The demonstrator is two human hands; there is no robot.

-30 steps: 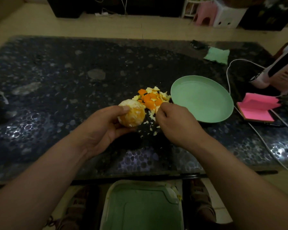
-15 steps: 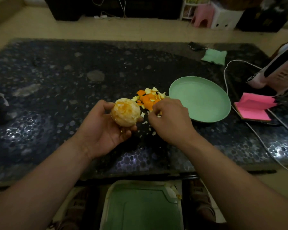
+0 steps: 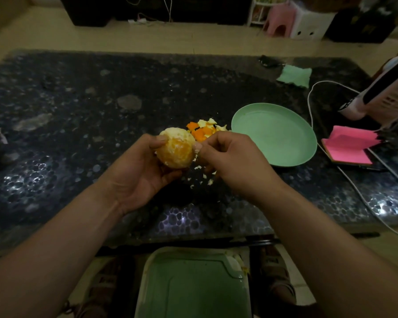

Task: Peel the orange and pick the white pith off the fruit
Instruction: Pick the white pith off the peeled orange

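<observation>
L half of table point(image 3: 78, 134) open, wide pass room. Ctr: peel pile point(image 3: 202, 130) just beside plate point(image 3: 274, 136), pith scraps point(image 3: 201, 177) nearer front. R side crowded: pink notes point(image 3: 347, 145), cable point(image 3: 310, 106) running past plate's R side, appliance point(image 3: 381, 95) at edge. Cloth point(image 3: 294, 75) far back-R. Bin point(image 3: 191, 285) below near edge.

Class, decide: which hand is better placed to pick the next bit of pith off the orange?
The right hand: it pinches at the orange, while the left hand cradles it.
</observation>
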